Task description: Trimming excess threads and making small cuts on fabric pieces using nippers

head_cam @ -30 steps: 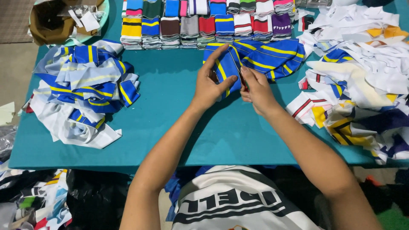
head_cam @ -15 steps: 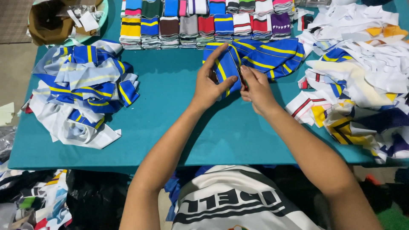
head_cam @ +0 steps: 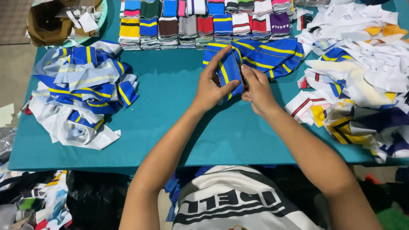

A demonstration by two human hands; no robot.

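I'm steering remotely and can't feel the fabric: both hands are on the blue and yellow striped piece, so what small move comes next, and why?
Probably press the fold flat. The left hand and right hand pinch the blue striped piece half folded, its far end trailing loose toward the row of folded stacks.

Teal-covered worktop (head_cam: 170,110) filling most of the view, evenly lit from above. Pale grey floor (head_cam: 12,72) beyond its left edge, with a corner of a brown checked mat (head_cam: 12,21) at top left. Black bag (head_cam: 93,196) and scattered fabric scraps (head_cam: 30,204) below the near edge.
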